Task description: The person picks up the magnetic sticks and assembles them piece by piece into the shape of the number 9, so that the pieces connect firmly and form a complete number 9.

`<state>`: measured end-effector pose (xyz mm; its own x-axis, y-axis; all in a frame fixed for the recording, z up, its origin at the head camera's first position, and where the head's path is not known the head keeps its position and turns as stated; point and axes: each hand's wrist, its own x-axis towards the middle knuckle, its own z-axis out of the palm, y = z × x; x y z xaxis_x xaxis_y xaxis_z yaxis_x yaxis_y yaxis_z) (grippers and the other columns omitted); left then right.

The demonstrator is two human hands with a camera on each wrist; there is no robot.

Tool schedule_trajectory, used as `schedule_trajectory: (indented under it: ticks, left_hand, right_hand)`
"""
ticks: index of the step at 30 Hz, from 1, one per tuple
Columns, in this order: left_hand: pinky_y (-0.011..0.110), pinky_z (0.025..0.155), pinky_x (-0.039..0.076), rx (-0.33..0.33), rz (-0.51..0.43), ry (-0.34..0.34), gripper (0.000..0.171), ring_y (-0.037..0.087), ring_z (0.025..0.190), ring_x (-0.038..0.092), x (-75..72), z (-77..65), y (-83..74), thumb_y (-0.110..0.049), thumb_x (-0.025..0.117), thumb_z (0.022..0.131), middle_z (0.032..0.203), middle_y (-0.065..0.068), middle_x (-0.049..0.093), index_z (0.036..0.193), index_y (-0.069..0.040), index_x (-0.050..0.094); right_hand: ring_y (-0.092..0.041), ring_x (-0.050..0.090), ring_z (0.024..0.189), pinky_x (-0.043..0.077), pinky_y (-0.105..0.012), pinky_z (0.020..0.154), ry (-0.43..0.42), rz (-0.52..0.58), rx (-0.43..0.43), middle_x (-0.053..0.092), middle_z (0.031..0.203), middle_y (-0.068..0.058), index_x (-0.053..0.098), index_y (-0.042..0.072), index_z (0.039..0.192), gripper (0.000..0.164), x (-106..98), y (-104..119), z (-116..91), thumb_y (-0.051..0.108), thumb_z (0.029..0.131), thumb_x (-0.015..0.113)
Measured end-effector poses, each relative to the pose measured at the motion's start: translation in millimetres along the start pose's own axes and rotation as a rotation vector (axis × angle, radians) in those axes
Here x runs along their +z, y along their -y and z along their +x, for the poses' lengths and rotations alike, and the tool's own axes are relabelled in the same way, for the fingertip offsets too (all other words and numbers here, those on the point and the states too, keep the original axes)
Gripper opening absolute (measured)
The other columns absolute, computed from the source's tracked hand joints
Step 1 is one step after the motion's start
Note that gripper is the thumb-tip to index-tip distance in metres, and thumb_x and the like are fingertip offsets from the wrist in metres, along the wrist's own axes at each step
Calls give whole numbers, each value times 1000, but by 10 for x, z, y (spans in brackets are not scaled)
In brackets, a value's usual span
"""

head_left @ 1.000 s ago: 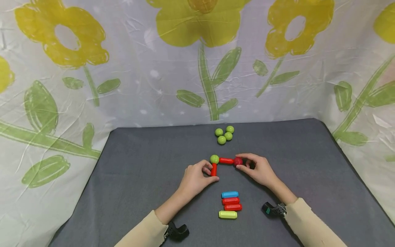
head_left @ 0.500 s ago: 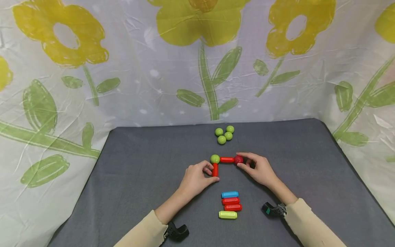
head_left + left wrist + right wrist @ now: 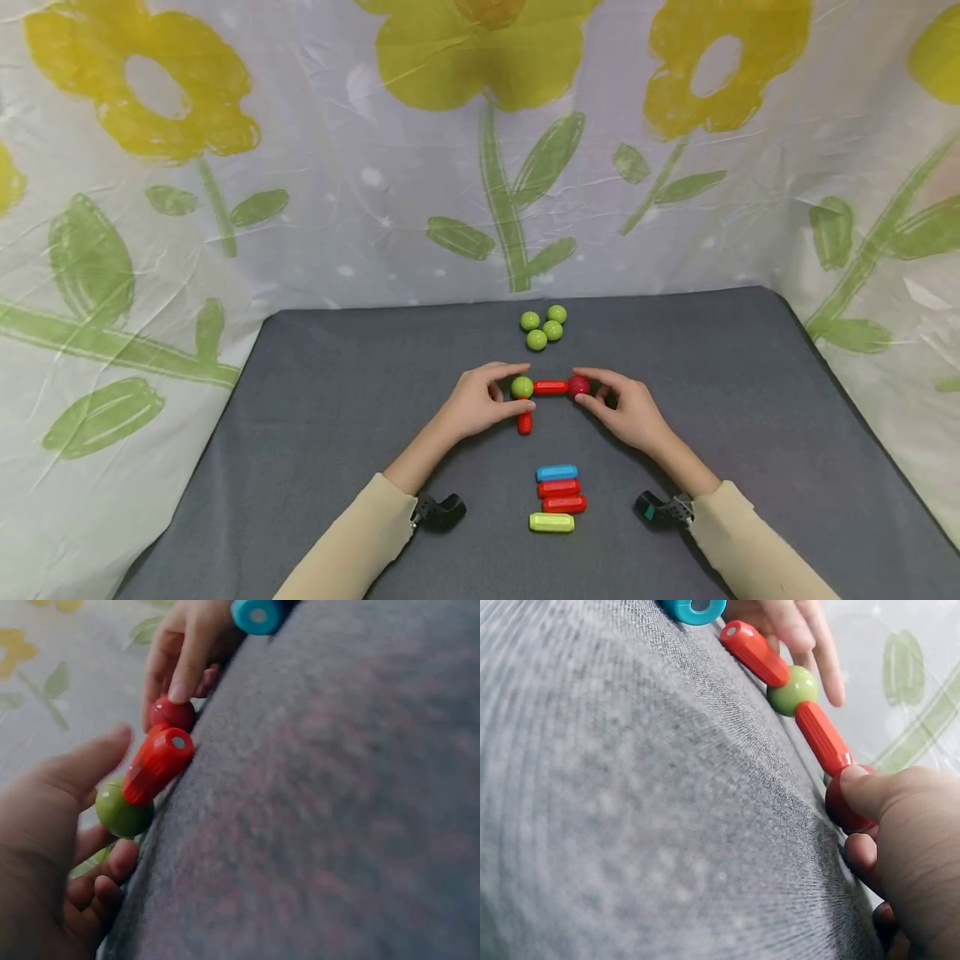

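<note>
A green ball [image 3: 522,387] joins two red rods in an L on the grey cloth. One red rod [image 3: 551,387] runs right to a red ball [image 3: 578,386]; the other red rod [image 3: 525,422] points toward the front, a pale disc on its free end. My right hand [image 3: 628,410] pinches the red ball between thumb and fingers. Around the green ball, my left hand [image 3: 483,402] holds its thumb and forefinger spread, the thumb passing over the front rod in the head view. In the left wrist view a gap shows between the thumb [image 3: 105,756] and the green ball.
Several loose green balls [image 3: 552,331] lie farther back. In front of the L are a blue rod [image 3: 557,473], two red rods [image 3: 564,504] and a yellow-green rod [image 3: 552,522]. A flower-print curtain [image 3: 360,208] hangs behind the grey table [image 3: 337,400].
My left hand has let go of the front red rod and moved back, its fingers now spread around the green ball. The right hand stays on the red ball.
</note>
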<state>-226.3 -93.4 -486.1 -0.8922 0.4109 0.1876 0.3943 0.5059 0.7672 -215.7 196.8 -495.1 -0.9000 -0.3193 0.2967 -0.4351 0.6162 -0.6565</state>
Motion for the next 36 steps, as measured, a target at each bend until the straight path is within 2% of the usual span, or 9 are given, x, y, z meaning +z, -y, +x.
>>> schedule_trajectory:
  ticks: [5,11,14,18,21,25,30,36]
  left_hand:
    - [25,61,51,49,-11,30,56,7,60,57,16,25,59,-33,89,90,128,1,72,141,-17,72]
    - [24,61,51,63,5,26,54,5,60,56,20,7,46,-33,88,90,128,2,73,139,-16,73]
    - [24,61,50,65,7,25,54,5,60,55,20,1,37,-33,87,91,129,3,73,140,-15,72]
    - [24,61,49,64,3,24,54,6,60,54,19,-3,28,-32,87,91,131,4,72,140,-14,72]
    - [24,61,49,64,4,24,54,7,61,54,22,-2,21,-32,87,91,131,4,72,141,-14,72]
    - [24,62,50,61,7,27,54,6,61,55,30,-1,32,-32,87,92,131,5,72,141,-15,71]
    - [24,61,49,58,5,30,54,6,60,54,33,3,54,-32,86,92,130,5,72,141,-15,72]
    - [24,60,49,62,0,19,53,7,59,54,44,7,62,-31,86,92,129,4,73,141,-15,72]
  right_hand:
    - [-8,52,66,41,-27,61,2,-4,4,62,80,6,72,12,138,42,6,2,2,18,97,80]
    - [-7,52,67,41,-26,62,4,-6,10,64,81,4,71,12,139,43,-6,13,-5,19,97,80]
    - [-7,55,69,42,-26,61,-3,28,25,72,97,-2,68,10,141,47,-25,26,-10,19,97,80]
    - [-9,57,66,43,-25,55,-37,98,49,75,114,-7,66,9,143,49,-58,48,-9,17,97,81]
    - [-10,55,60,43,-26,51,-54,118,53,75,110,-8,66,8,143,49,-77,65,-2,16,97,81]
    - [-9,55,59,45,-27,50,-57,102,40,75,112,-8,67,7,140,46,-80,85,36,15,97,81]
    - [-14,56,65,44,-27,53,-76,75,58,75,118,-11,69,6,138,45,-70,82,241,19,97,81]
    - [-22,64,79,48,-30,63,-72,56,194,73,131,-15,67,6,141,49,-14,-42,653,27,99,80]
